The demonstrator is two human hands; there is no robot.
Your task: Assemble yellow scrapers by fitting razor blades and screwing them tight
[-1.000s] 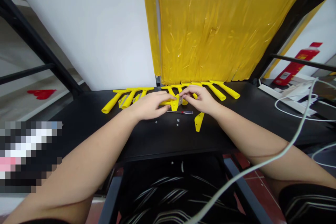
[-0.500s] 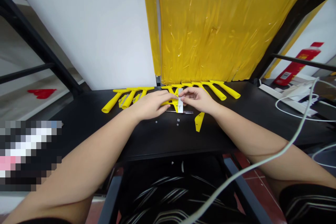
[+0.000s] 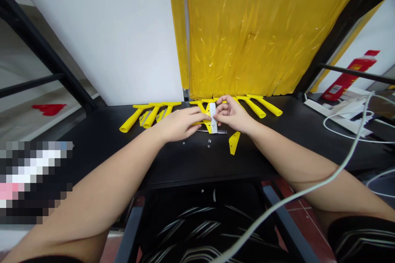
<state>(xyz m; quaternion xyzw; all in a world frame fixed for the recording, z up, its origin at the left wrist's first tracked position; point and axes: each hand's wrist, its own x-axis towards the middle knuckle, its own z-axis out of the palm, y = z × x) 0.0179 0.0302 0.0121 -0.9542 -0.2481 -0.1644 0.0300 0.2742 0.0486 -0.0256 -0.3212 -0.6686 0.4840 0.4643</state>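
Note:
My left hand [image 3: 180, 124] is closed around a yellow plastic piece with a flared head [image 3: 209, 126]; the fingers hide most of its handle. A flat pale metal strip [image 3: 214, 125] lies along the wide edge of that head. On its right side, my right hand [image 3: 233, 116] pinches the strip between thumb and fingers, the index finger raised and bent. Beneath them a thin rod with a shiny end [image 3: 221, 132], like a screwdriver, lies on the black table [image 3: 191, 164]. Nearer me are small metal bits [image 3: 209, 141] and a loose yellow plate with holes [image 3: 234, 144].
Several yellow handles [image 3: 127, 124] line the table's back left, with more yellow handles [image 3: 257, 109] at the back right. A white cable [image 3: 296, 194] crosses in front of my right forearm. A red bottle [image 3: 350, 76] stands at the far right, behind a black frame bar [image 3: 358, 72].
The strip and flared head have turned slightly and shifted a little right. My right index finger has lifted away. The left hand has stayed nearly in place.

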